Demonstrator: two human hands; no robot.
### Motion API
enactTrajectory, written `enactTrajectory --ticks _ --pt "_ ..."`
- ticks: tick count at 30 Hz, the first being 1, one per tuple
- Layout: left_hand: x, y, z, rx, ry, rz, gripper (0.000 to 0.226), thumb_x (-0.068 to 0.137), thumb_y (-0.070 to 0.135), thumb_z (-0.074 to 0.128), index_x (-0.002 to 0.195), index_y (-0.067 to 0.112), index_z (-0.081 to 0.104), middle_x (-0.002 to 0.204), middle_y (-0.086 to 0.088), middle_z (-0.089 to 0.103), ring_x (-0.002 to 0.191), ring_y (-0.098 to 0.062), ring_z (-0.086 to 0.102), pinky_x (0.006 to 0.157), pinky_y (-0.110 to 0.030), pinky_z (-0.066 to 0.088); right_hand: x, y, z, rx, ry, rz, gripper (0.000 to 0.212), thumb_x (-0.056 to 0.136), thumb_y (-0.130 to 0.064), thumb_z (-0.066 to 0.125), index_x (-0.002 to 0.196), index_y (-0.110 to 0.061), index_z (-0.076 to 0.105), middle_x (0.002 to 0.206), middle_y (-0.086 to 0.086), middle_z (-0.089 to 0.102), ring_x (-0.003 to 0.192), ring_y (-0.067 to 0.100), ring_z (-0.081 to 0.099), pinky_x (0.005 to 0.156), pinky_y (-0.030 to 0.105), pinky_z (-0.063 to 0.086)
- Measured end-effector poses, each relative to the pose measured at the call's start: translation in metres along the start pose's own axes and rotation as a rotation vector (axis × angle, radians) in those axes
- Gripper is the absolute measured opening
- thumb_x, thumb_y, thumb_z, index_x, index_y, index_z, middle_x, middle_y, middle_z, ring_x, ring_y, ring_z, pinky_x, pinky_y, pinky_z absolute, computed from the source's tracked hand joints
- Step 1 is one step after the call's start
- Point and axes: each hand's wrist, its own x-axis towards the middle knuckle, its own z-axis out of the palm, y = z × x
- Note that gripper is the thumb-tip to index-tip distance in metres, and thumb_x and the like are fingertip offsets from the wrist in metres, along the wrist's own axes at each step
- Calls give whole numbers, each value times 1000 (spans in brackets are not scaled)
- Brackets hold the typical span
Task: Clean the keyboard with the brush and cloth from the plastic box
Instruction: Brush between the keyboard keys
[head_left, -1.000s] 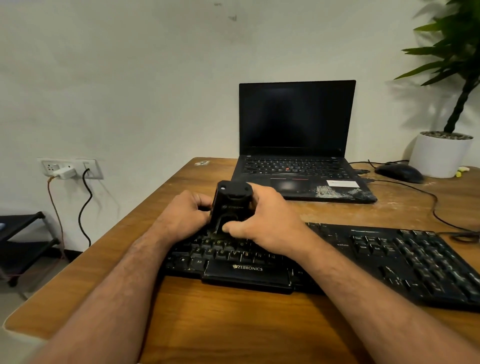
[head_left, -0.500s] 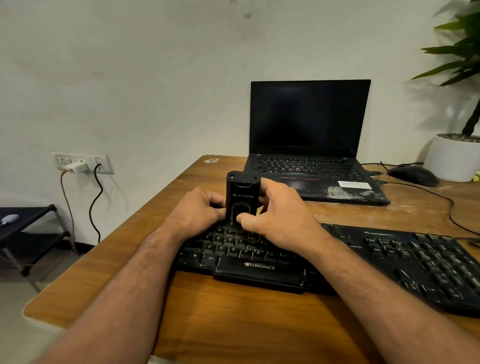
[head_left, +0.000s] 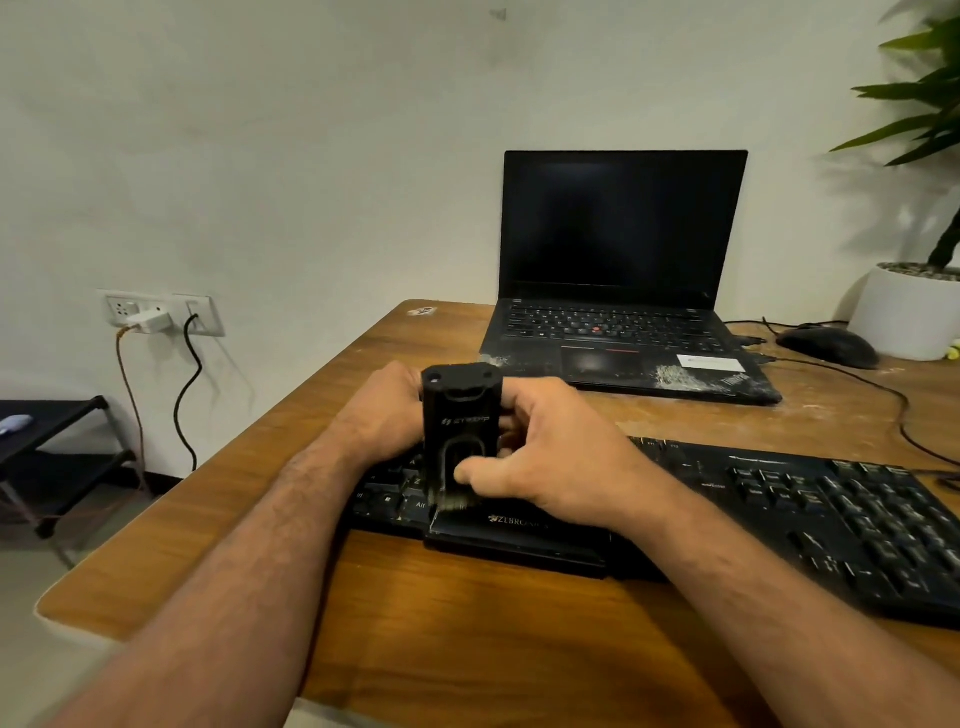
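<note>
Both hands hold an upright black brush over the left part of a black Zebronics keyboard that lies across the near half of a wooden desk. The left hand wraps the brush body from the left side, its fingers curled behind and around the casing, while the right hand clasps it from the right with the thumb pressed across the lower front face, just above the bristles. The bristles (pale and blurred at the bottom edge of the casing) touch the keys near the keyboard's bottom row, just above the wrist-rest panel that carries the brand lettering. The brush stands nearly vertical, its flat top end facing up with two small holes visible in it. Both forearms reach in from the near edge of the view and are bare. Farther back on the desk, an open black laptop sits with a dark screen, its palm rest scuffed with pale marks and a white sticker. To the right of the laptop lies a black mouse, its cable trailing across the desk, and beside it stands a white plant pot with green leaves above. On the wall at the left, a wall socket holds a white charger and a black plug, and a low black rack stands on the floor below.
</note>
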Motion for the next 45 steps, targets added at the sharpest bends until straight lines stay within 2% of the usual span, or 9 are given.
enactTrajectory --ticks 4,9,13,17,23,27,31,35,45 --pt "1 1 1 -8 -61 -8 34 85 8 69 63 33 68 57 24 66 57 10 60 55 -6 40 6 5 -6 -86 160 42 44 78 -17 79 117 -32 66 93 -12 74 67 8 70 57 16 54" --pt "-2 2 -1 2 0 -40 38 89 1 60 58 16 44 58 4 49 55 -11 43 52 -16 36 -6 -3 1 62 -61 20 44 77 -13 81 115 -32 67 99 -12 74 84 1 70 74 19 57" --pt "-2 2 -1 39 -16 -39 38 83 9 61 53 15 39 45 11 44 47 -7 35 43 -15 29 -4 -5 -2 -69 44 -6 40 77 -18 79 112 -34 68 91 -11 75 77 9 71 71 27 60" --pt "-10 6 -4 -41 -30 -47 41 89 -7 54 61 16 36 62 0 40 67 -20 38 61 -27 32 -10 -9 2 -1 -93 -23 44 80 -18 79 119 -32 67 96 -13 73 77 3 69 71 18 57" --pt "1 -4 -2 76 -6 -53 18 89 1 57 72 -6 53 66 -3 51 68 -22 45 62 -32 41 -4 -8 0 -82 23 -29 48 78 -20 79 121 -36 63 101 -18 71 91 7 69 70 21 57" --pt "4 -12 -4 -96 -79 -39 12 86 0 58 83 -11 62 74 -22 61 68 -25 54 61 -35 51 -10 -12 3 7 -162 -6 45 79 -17 80 118 -32 66 97 -16 73 80 -9 66 66 10 49" --pt "6 -11 1 63 1 -5 17 87 9 62 72 2 62 69 -5 65 66 -19 58 64 -33 53 -3 -7 2 -107 54 -11 41 77 -19 80 113 -35 67 90 -14 73 77 3 69 64 18 57" --pt "5 -7 2 13 -38 31 23 84 16 69 66 29 67 61 25 66 59 12 59 54 -2 40 -1 0 -4 26 60 22 45 75 -14 81 113 -34 68 96 -15 75 88 -1 71 78 21 58" --pt "7 -11 4 -2 -60 6 3 81 18 76 80 18 79 77 11 75 76 -7 69 81 -27 53 -2 2 -12 128 58 98 39 73 -5 82 101 -28 69 92 -4 77 83 12 74 79 34 61"
